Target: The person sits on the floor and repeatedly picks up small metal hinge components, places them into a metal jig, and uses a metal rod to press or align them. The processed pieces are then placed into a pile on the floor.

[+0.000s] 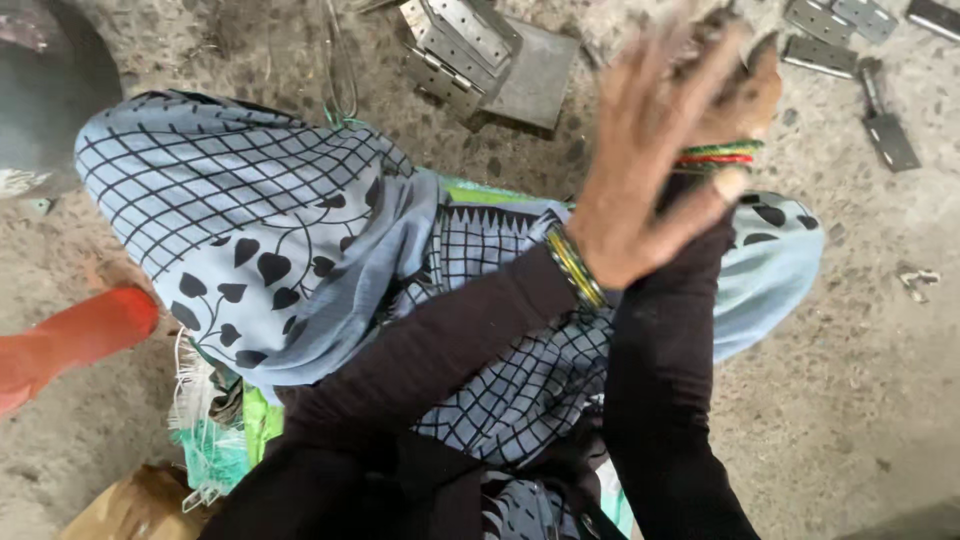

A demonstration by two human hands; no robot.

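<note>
I see the left hand (640,170) raised at about one o'clock in the view, fingers spread wide and blurred, its palm laid against the right hand (735,95) behind it. The right hand is mostly hidden by the left; I cannot tell whether it is clenched or released, and I see nothing gripped in either. Yellow-green bangles (575,265) ring the left wrist, and red and green bangles (720,153) ring the right. Both forearms wear dark sleeves (450,345) and cross over a pale blue cloth (250,210) printed with a black grid and leaves, draped over the lap at nine o'clock. On the concrete floor (860,400) beyond the hands, metal hinges (455,45) lie stacked at twelve o'clock beside a flat steel plate (535,75), with loose hinges (835,40) near two o'clock. A red object (75,335) sits at eight o'clock.
</note>
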